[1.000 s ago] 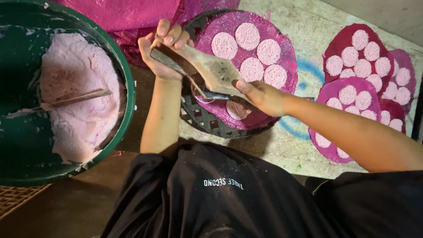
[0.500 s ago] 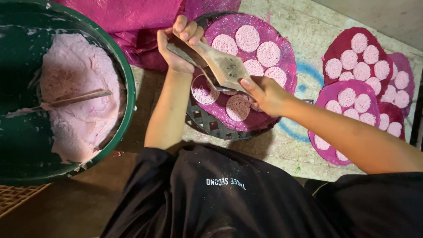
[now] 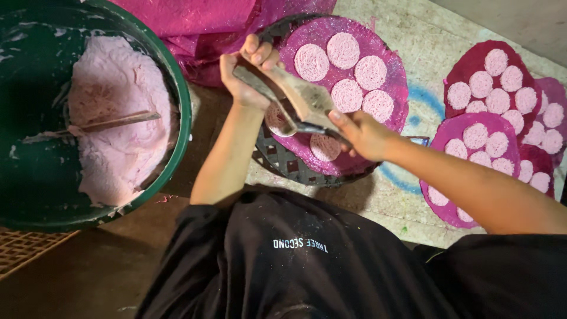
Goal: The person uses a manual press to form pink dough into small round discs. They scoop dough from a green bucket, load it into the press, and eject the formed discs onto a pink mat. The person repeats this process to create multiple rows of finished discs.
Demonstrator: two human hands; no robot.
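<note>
Press (image 3: 304, 97), a dough-smeared metal tool, is held over the round dark tray (image 3: 277, 162); the left hand (image 3: 248, 74) is closed round its upper handle and the right hand (image 3: 363, 133) is closed round the lower one. On the tray lies a magenta cloth (image 3: 387, 59) carrying pale pink discs (image 3: 344, 50). More cloths with discs (image 3: 475, 136) lie to the right on a worn, pale floor (image 3: 425, 41) with blue marks. A green tub (image 3: 177, 118) of pink dough (image 3: 112, 88) with a paddle (image 3: 115, 122) stands left.
</note>
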